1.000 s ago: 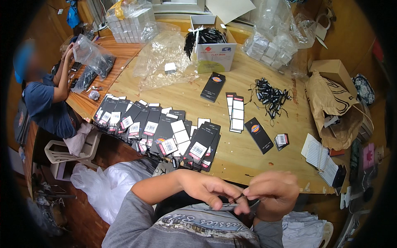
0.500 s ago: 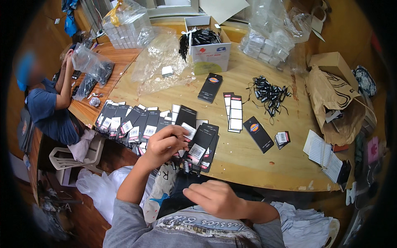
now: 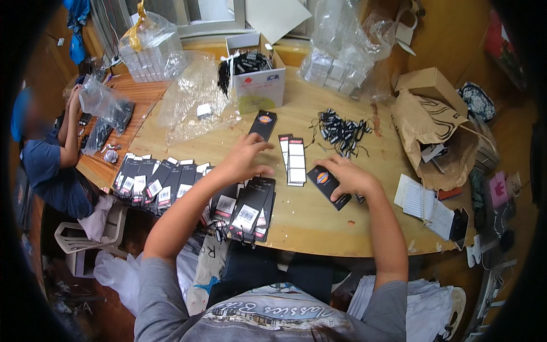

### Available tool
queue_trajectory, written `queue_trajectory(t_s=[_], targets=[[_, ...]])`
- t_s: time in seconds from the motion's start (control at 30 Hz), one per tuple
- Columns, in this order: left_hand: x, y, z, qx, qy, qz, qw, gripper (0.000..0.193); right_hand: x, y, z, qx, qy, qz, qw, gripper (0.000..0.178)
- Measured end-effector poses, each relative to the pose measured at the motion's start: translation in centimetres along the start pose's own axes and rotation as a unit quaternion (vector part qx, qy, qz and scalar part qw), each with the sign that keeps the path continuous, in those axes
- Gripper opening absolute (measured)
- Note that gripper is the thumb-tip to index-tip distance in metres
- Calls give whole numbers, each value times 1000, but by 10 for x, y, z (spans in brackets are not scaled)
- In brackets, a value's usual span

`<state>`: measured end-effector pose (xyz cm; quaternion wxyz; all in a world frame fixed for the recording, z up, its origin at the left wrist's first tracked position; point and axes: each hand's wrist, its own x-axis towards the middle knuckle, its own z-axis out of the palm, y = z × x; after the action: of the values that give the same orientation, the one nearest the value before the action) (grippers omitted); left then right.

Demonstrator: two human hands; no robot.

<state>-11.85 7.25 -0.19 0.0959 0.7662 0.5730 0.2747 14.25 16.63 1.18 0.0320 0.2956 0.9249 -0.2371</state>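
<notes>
My left hand (image 3: 245, 158) reaches over the table with its fingers apart and nothing in them, just below a small stack of black hang tags (image 3: 264, 124). My right hand (image 3: 352, 178) grips a black hang tag (image 3: 329, 187) with an oval orange and blue emblem, thumb and fingers at its edges. Small white-and-black labels lie mostly hidden under that hand. Between the hands are white label strips (image 3: 296, 162) with red ends. Near my left forearm, finished-looking black tags with barcode stickers (image 3: 248, 214) overlap in a long row.
Black strings (image 3: 342, 131) lie heaped beyond my right hand. A carton (image 3: 265, 85) holds more strings. Clear bags of white boxes (image 3: 336, 71), a brown paper bag (image 3: 433, 137) and a notebook (image 3: 424, 206) surround the work area. A co-worker (image 3: 51, 157) sits at left.
My left hand has left the barcoded tags and moved up toward the tag stack. My right hand has gone from near my body to the black tag. The view has shifted.
</notes>
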Motion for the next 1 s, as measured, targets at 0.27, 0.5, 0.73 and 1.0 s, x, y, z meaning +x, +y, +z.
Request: queue_trajectory(t_s=[0.27,0.5,0.73,1.0], targets=[[70,0,55,123,-82,-67,987,83,11,4,8,57,15,45,997,80],[68,3,61,47,137,-40,989,40,-6,-11,9,118,176,24,977,61],[50,61,18,-463,44,-170,868,16,-28,-44,-5,463,266,-21,845,31],[1,94,26,-667,12,-263,697,15,-35,-58,25,367,322,-33,872,35]])
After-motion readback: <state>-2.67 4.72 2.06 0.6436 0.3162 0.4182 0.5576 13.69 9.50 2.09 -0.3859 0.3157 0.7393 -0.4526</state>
